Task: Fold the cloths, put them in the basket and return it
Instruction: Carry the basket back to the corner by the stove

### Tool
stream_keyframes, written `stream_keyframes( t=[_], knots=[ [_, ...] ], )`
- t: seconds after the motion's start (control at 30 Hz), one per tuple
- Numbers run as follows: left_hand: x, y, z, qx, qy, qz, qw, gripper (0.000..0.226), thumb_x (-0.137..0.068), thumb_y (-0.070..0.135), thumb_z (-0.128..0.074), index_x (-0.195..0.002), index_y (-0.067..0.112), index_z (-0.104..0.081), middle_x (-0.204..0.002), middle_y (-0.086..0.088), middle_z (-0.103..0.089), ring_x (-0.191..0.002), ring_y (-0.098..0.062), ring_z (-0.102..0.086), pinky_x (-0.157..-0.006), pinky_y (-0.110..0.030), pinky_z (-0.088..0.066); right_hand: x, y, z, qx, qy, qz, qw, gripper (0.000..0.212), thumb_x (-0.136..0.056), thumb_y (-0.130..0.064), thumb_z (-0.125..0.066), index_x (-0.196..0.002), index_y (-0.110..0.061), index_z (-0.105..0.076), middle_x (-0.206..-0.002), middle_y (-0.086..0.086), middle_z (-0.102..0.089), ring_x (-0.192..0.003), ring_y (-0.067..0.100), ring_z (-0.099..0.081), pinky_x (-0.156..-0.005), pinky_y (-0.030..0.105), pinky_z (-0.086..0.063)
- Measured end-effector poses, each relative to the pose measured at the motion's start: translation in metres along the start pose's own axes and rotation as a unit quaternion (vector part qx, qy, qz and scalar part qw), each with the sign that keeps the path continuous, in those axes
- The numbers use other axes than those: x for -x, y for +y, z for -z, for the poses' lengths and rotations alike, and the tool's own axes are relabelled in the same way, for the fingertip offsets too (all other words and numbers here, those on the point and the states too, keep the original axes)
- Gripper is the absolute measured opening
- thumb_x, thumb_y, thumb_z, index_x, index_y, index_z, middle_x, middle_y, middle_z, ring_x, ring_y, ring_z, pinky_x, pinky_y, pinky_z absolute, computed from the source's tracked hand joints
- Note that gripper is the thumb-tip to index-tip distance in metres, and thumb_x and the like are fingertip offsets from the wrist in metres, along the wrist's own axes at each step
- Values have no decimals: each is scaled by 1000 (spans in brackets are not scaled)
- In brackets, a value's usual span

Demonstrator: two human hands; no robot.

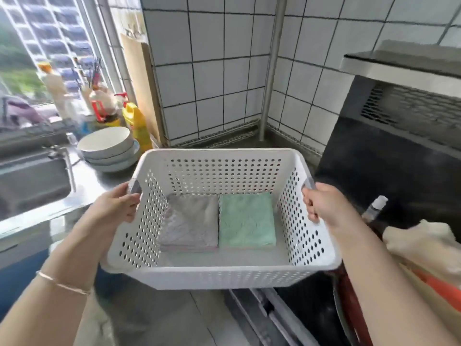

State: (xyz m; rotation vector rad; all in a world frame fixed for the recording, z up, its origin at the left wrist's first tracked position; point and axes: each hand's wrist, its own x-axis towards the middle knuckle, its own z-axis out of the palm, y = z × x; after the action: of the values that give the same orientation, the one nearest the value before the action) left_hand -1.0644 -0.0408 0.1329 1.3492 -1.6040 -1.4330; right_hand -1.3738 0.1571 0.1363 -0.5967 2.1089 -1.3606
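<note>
Both hands (117, 206) (324, 203) gripping basket (222, 275) side rims

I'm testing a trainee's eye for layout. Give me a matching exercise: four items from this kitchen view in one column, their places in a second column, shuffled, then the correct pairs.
Column 1
1. grey cloth
2. green cloth
3. stacked bowls
4. yellow bottle

Column 2
A. right side of the basket floor
B. on the counter, left of the basket
C. left side of the basket floor
D. behind the bowls, by the tiled wall

Pairs: 1-C, 2-A, 3-B, 4-D
</note>
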Motion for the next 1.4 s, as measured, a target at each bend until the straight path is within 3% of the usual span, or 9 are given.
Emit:
stream_keyframes(
  t=[0.27,0.53,0.73,0.8,0.97,1.1,1.17,1.23,1.4],
  knots=[
    [-68,5,-25,68,129,60,987,23,-98,4,-36,-109,14,-54,-63,-4,-38,-49,-11,-36,-45,-17,-34,-146,-50,-61,93,-83,-10,992,24,-93,-9,-42,-102,4,-61,-65,3,-49,-51,14,-38,-47,24,-34],
    [-144,-1,-53,101,175,98,975,27,-97,10,-39,-114,23,-56,-65,-1,-47,-57,-13,-37,-57,-25,-32,-249,-80,-103,117,-118,-16,986,28,-91,-2,-45,-116,-5,-59,-68,3,-51,-52,12,-42,-47,23,-34],
    [-196,6,-87,108,180,116,971,32,-98,16,-36,-124,24,-53,-99,-14,-59,-65,-13,-44,-73,-32,-36,-320,-82,-123,132,-95,-34,986,37,-89,3,-43,-121,-8,-57,-83,12,-55,-57,13,-46,-48,26,-30],
    [-208,3,-95,93,180,116,972,33,-97,16,-36,-123,26,-55,-108,-17,-62,-66,-13,-45,-73,-32,-37,-335,-78,-126,140,-91,-41,985,37,-89,3,-42,-122,-8,-56,-91,15,-55,-59,12,-48,-48,26,-29],
    [-230,0,-104,122,167,120,971,33,-96,9,-37,-118,20,-59,-91,-15,-57,-59,-12,-44,-57,-26,-36,-363,-67,-129,182,-87,-3,979,31,-89,-2,-44,-116,-9,-59,-94,14,-58,-67,18,-54,-56,29,-37],
    [-244,4,-118,155,180,125,963,34,-96,7,-37,-117,24,-58,-79,-10,-58,-57,-13,-44,-56,-25,-36,-372,-59,-121,309,-31,73,948,40,-88,-10,-47,-128,-13,-52,-126,16,-46,-108,32,-49,-83,33,-42],
    [-250,8,-132,165,174,121,963,34,-97,10,-37,-120,23,-57,-104,-22,-63,-73,-28,-59,-68,-32,-49,-368,-53,-116,397,-9,110,911,52,-86,-17,-52,-137,-16,-41,-135,13,-37,-124,32,-34,-101,38,-37],
    [-256,6,-147,154,168,128,965,36,-96,14,-36,-122,30,-55,-122,-22,-57,-108,-41,-56,-92,-46,-47,-360,-46,-112,478,8,161,864,59,-83,-25,-57,-138,-18,-38,-138,8,-34,-126,29,-26,-105,39,-33],
    [-274,7,-184,154,175,126,964,44,-91,16,-32,-124,38,-50,-113,-2,-63,-91,-25,-57,-81,-38,-47,-333,-32,-112,470,-32,211,857,26,-85,-31,-55,-108,-22,-63,-130,1,-46,-121,22,-32,-101,33,-30]
  ],
)
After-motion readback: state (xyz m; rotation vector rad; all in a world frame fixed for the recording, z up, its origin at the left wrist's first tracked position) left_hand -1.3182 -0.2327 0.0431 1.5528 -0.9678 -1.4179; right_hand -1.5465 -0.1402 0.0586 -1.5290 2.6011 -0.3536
